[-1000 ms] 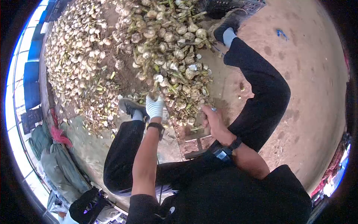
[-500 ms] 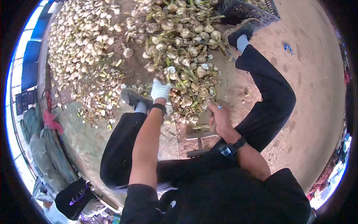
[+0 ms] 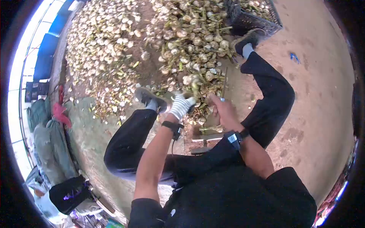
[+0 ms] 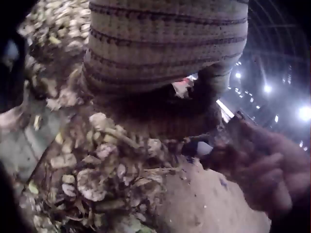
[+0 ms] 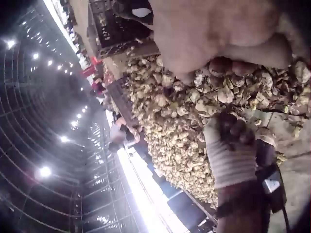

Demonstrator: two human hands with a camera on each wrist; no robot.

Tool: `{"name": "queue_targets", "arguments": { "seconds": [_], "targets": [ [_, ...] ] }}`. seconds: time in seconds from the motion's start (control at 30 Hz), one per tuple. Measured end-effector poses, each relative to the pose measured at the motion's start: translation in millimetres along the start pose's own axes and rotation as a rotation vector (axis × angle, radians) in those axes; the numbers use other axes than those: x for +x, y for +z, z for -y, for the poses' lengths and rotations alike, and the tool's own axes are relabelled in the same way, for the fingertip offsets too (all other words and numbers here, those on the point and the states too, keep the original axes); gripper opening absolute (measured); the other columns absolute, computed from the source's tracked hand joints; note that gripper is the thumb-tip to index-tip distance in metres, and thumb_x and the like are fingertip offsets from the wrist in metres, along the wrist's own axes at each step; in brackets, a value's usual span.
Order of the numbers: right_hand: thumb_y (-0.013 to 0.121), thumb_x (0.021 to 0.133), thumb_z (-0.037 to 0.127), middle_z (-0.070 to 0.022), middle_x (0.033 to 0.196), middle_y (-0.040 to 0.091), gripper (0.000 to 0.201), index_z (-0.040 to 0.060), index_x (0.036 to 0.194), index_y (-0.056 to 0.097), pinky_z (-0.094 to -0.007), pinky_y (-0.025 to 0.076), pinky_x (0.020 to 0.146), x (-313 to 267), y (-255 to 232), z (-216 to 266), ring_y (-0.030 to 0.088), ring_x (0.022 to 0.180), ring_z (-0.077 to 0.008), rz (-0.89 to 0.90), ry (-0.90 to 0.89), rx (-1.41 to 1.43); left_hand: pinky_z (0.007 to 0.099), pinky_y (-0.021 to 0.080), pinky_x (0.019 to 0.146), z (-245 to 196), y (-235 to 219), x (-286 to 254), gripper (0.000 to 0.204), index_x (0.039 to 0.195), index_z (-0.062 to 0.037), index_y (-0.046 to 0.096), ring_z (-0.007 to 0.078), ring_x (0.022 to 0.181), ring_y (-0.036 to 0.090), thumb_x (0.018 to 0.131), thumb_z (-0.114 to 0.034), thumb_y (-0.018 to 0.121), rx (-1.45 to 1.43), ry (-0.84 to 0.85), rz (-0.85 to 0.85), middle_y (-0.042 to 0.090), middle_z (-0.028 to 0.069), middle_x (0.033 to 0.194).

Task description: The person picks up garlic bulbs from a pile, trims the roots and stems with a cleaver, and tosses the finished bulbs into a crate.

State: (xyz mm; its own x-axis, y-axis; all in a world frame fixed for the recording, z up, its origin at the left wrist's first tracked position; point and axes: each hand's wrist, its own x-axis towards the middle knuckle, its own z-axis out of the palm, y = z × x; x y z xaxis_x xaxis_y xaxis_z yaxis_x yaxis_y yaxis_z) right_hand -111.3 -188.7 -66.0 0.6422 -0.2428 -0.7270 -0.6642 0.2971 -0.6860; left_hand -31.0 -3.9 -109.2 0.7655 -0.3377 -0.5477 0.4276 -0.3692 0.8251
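Observation:
My left hand (image 3: 182,106), in a white striped glove with bare fingertips, is beside the near edge of the garlic pile (image 3: 199,36). Its fingers curl round a garlic bulb whose greenish stem (image 3: 195,86) blurs above the thumb. In the right wrist view the gloved hand (image 5: 231,145) shows its dark fingertips bent inward. To its right my bare right hand (image 3: 225,112) is curled into a fist over a low wooden stand (image 3: 207,137). A tan, handle-like piece (image 3: 216,120) shows under the fist; the rest of what it grips is hidden.
A black plastic crate (image 3: 253,22) with garlic in it stands by my right shoe (image 3: 249,40). Trimmed garlic (image 3: 102,49) and stem scraps lie left. My left shoe (image 3: 148,98) borders the scraps. Stuffed sacks (image 3: 49,148) stand at far left.
The left hand has come back from the pile, moving right toward the right hand, with the stem now at its fingers. The right hand stays over the stand. The head view has shifted.

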Motion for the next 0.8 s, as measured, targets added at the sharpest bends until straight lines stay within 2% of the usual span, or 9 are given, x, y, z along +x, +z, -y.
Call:
{"name": "queue_targets", "arguments": {
  "seconds": [0.17,0.2,0.23,0.3,0.37,0.43,0.57,0.7,0.8],
  "targets": [
    [0.064,0.08,0.053,-0.0008,0.057,0.051,0.05,0.0037,0.078,0.061,-0.0312,0.039,0.055,-48,11,47,0.05,0.054,-0.0132,0.147,-0.136,-0.081,0.0301,0.05,0.072,-63,18,-65,0.039,0.102,0.0039,0.06,0.0144,0.076,0.06,0.073,-0.021,0.071,0.316,0.13,0.164,0.065,0.0148,0.081],
    [0.063,0.08,0.054,0.0001,0.058,0.052,0.05,0.0042,0.079,0.06,-0.0324,0.041,0.055,-52,15,47,0.05,0.052,-0.0127,0.151,-0.357,-0.088,0.0307,0.05,0.072,-60,18,-69,0.043,0.106,0.0039,0.059,0.0151,0.077,0.06,0.075,-0.022,0.071,0.349,0.176,0.146,0.065,0.0137,0.085],
    [0.063,0.08,0.054,0.0001,0.058,0.052,0.05,0.0042,0.079,0.06,-0.0324,0.041,0.055,-57,13,51,0.05,0.052,-0.0127,0.142,-0.359,-0.083,0.0312,0.05,0.073,-58,17,-72,0.046,0.111,0.0039,0.057,0.0157,0.079,0.06,0.076,-0.023,0.072,0.382,0.224,0.135,0.065,0.0125,0.089],
    [0.074,0.077,0.03,0.0029,0.06,0.054,0.026,0.0057,0.077,0.064,-0.0252,0.037,0.044,-72,11,66,0.048,0.048,-0.0076,-0.025,-0.137,-0.151,0.0264,0.048,0.079,-58,18,-79,0.053,0.118,0.0057,0.052,0.0152,0.091,0.059,0.08,-0.026,0.07,0.012,0.154,0.094,0.064,0.0098,0.102],
    [0.073,0.077,0.029,-0.0001,0.063,0.059,0.028,0.002,0.078,0.065,-0.0252,0.038,0.046,-49,4,32,0.051,0.051,-0.0083,0.009,-0.251,-0.032,0.0321,0.043,0.094,-47,13,-67,0.062,0.131,0.0052,0.042,0.0186,0.11,0.052,0.084,-0.027,0.068,-0.183,0.172,0.113,0.056,0.0148,0.12],
    [0.073,0.076,0.028,-0.0031,0.064,0.06,0.032,-0.0026,0.08,0.064,-0.0271,0.04,0.049,-45,4,25,0.051,0.053,-0.0091,0.171,-0.315,-0.154,0.0319,0.042,0.095,-66,21,-71,0.058,0.131,0.0048,0.043,0.0174,0.11,0.051,0.086,-0.024,0.066,-0.227,0.275,0.058,0.056,0.0138,0.12],
    [0.071,0.078,0.026,-0.0073,0.062,0.059,0.037,-0.0086,0.083,0.06,-0.031,0.044,0.054,-50,12,21,0.051,0.057,-0.0118,0.165,-0.537,-0.295,0.0294,0.044,0.091,-75,30,-72,0.054,0.128,0.004,0.047,0.0145,0.104,0.054,0.086,-0.024,0.065,-0.329,0.296,0.081,0.058,0.0093,0.116],
    [0.072,0.079,0.03,-0.0033,0.063,0.056,0.035,-0.0034,0.077,0.059,-0.0293,0.043,0.054,-76,1,49,0.052,0.062,-0.0078,-0.051,-0.456,-0.623,0.0274,0.045,0.089,-71,17,-68,0.056,0.127,0.0046,0.047,0.0141,0.103,0.055,0.085,-0.027,0.066,-0.451,0.467,0.051,0.059,0.0085,0.116],
    [0.07,0.079,0.035,-0.0066,0.064,0.058,0.039,-0.0028,0.082,0.062,-0.0321,0.045,0.056,-58,-13,35,0.052,0.061,-0.0117,0.095,-0.423,-0.554,0.0274,0.045,0.088,-65,-3,-67,0.06,0.129,0.004,0.044,0.0156,0.101,0.057,0.084,-0.028,0.067,-0.52,0.41,0.061,0.06,0.0079,0.114]
  ]
}}
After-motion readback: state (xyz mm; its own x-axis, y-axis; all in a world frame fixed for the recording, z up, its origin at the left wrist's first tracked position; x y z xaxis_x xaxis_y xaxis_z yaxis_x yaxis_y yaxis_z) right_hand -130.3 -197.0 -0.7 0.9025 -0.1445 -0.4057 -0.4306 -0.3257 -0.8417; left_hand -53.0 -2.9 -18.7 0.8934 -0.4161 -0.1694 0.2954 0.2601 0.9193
